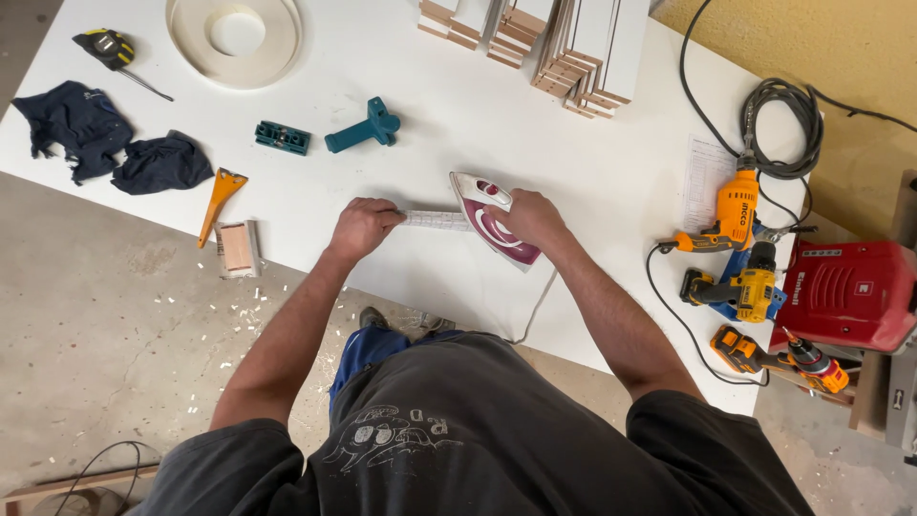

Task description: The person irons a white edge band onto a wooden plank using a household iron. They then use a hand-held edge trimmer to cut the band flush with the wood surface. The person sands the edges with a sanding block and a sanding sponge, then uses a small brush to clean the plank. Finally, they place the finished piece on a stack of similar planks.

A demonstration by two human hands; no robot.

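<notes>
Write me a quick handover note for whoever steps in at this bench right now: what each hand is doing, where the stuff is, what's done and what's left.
Left hand: fist closed on the end of a narrow white strip, pressing it on the white table.
Right hand: gripping the handle of the clothes iron, which sits on the strip's other end; its cord runs off the near table edge.
Nearby: roll of white edging, stacked white boards, orange scraper, sanding block.
Done: iron is on the strip.
Left: the stretch between iron and left hand appears not yet ironed.
</notes>
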